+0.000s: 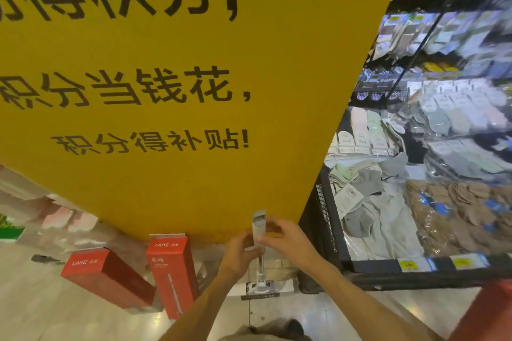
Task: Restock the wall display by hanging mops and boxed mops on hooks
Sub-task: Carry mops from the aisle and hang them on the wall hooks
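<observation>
Head view — mop (pixel 259 232) gripped upright
Its handle is clasped by left hand (pixel 240 250) and right hand (pixel 288 241) — fingers closed around it.

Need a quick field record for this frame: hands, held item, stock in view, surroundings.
left hand: gripping the mop handle top
right hand: pinching the same handle top from the other side
mop: upright, flat head low near the floor
red boxes: two, one standing against the yellow sign, one tilted further left
yellow sign: large, black printed characters
bin: black, right of the sign, full of packaged socks
hook: none visible
</observation>
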Demonstrator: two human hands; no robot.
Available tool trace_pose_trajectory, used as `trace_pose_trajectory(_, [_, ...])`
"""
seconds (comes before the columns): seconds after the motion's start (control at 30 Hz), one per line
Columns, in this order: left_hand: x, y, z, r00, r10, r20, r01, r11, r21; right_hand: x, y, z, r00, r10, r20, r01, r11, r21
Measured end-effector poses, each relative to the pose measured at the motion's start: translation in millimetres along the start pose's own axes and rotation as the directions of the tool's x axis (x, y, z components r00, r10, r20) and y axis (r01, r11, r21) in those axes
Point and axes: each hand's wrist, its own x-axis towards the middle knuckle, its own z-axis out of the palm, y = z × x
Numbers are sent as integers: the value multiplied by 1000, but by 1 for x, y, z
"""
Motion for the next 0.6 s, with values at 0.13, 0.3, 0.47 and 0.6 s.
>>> trace_pose_trajectory(0.13, [-14,31,-4,996,0,87,-6,998,69,-22,-4,0,997,-20,-75,22,999,30])
trace_pose_trajectory(0.3, [-26,55,1,966,61,251,-114,973,201,-63,-9,-1,966,-17,-257,34,998,58])
trace_pose_trajectory(0.47, [-46,84,28,878,103,467,-244,936,252,-125,-15,-13,899,14,-437,15,998,63])
trace_pose_trajectory(0.6, [-69,104,72,789,125,602,-332,910,247,-185,-8,-30,819,27,-573,39,994,103])
